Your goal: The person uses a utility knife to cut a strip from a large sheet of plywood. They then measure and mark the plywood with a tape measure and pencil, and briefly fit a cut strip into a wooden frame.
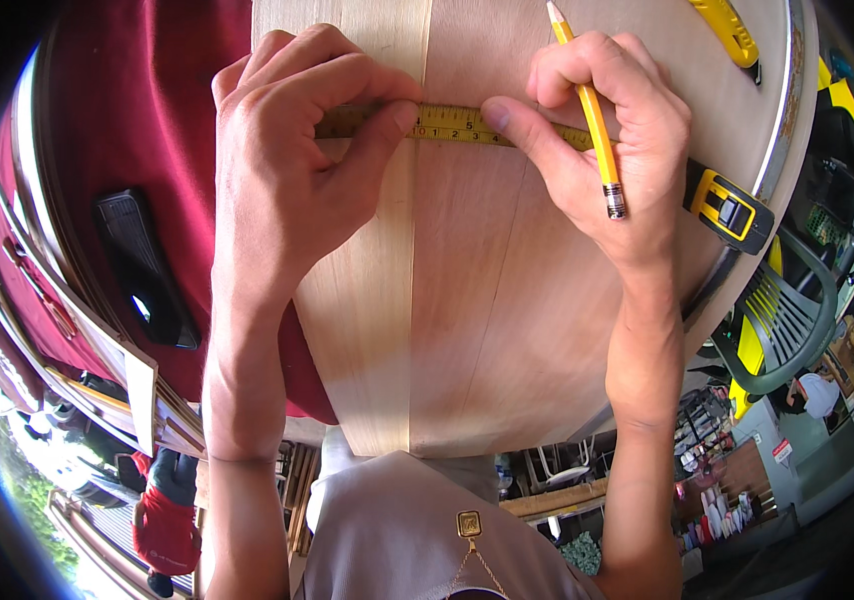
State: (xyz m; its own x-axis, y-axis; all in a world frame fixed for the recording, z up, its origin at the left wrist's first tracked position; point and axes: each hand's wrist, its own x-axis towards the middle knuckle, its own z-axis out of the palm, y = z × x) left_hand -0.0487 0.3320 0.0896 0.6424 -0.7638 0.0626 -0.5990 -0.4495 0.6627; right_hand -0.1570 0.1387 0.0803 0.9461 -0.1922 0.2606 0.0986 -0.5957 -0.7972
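Observation:
A yellow tape measure blade (452, 122) runs across a pale wooden board (507, 260), over the joint between a lighter strip and a pinker one. My left hand (287, 130) pinches the blade between thumb and index finger near that joint. Further right, the thumb of my right hand (637, 140) presses on the blade. A yellow pencil (595, 115) is tucked in the fingers of that same hand, its tip pointing away from me and its eraser toward me. The black and yellow tape case (732, 210) sits just right of my right wrist.
At the far right of the board lies a yellow utility knife (727, 30). Dark red cloth (172, 130) covers the left side, with a black phone (147, 270) on it. A green chair (792, 310) stands to the right. Someone in a red shirt (167, 520) is at lower left.

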